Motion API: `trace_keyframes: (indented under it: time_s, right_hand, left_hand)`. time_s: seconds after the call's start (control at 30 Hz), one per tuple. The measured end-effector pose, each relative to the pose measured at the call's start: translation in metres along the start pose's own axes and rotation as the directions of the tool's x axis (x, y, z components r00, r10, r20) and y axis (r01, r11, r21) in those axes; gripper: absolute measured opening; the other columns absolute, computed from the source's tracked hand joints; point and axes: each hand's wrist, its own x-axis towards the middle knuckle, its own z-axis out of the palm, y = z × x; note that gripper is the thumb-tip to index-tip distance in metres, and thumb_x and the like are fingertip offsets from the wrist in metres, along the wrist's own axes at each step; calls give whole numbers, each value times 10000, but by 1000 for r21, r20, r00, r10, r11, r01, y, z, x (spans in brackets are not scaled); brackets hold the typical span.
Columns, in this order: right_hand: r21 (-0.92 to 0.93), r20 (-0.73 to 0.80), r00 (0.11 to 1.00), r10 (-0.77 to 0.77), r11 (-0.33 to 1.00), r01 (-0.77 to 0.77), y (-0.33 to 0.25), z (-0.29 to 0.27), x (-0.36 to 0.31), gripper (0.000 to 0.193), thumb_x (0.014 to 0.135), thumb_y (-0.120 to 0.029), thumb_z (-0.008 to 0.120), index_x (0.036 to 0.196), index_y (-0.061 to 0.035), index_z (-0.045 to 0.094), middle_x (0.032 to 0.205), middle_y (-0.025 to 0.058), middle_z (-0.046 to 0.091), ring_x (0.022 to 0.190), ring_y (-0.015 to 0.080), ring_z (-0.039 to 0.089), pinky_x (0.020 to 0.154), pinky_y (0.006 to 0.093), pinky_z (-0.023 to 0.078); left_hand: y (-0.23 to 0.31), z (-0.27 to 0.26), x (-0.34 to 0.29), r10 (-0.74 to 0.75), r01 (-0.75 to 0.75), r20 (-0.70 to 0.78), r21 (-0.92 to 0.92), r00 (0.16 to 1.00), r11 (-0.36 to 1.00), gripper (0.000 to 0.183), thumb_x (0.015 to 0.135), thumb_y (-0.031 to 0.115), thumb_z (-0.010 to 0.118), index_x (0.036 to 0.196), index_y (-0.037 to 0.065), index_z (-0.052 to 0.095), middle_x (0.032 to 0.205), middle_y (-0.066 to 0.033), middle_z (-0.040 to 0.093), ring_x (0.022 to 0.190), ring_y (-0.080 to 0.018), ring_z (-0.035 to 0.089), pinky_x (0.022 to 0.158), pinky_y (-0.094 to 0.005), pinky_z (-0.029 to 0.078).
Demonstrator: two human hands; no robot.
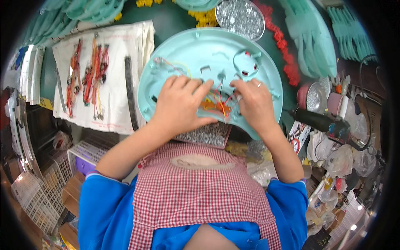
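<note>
In front of me lies a rounded turquoise plastic shell [189,46], hollow side up. Inside its near part sits an orange-brown circuit board [212,106] with thin red, yellow and black wires [221,93]. My left hand [180,102] rests over the shell's left side, fingers apart and thumb stretched toward the board. On the other side, my right hand [255,99] has its fingers curled beside the wires; what they pinch, if anything, is hidden. A small round part with red bits [246,62] is fitted in the shell's far right.
A metal bowl of small shiny parts [240,20] stands behind the shell, and a tray of screws [204,137] before it. Wired assemblies [96,68] lie on a white sack [118,100] at left. An electric screwdriver [321,121] lies right; turquoise shells [310,37] stand behind.
</note>
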Motion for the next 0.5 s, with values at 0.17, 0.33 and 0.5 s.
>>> trace_keyframes:
  time_s: [0.17,0.33,0.5]
  right_hand:
    - [276,-204,946,252,942,-192,20,-34,-7,257,770,-44,729,1020,-63,677,927,111,701,768,244,667,764,338,499]
    - [181,-718,631,294,954,-238,67,-50,0,286,811,13,686,1092,-27,652,1054,116,652,969,254,607,874,335,476]
    - [102,-881,421,217,955,-277,97,-70,-9,332,860,-13,654,1186,4,594,1215,142,599,1115,276,559,942,367,445]
  left_hand:
    - [-13,-11,-49,147,-129,-207,94,967,987,492,720,383,755,1113,97,680,1170,-87,663,1045,-260,623,962,-418,438]
    - [-51,-30,-79,423,-351,-199,314,884,882,165,834,148,657,975,94,723,1039,-70,722,1037,-224,672,820,-358,511]
    - [-61,-84,35,496,-250,-405,524,768,814,146,861,106,649,987,67,710,1000,-63,734,935,-190,704,739,-307,498]
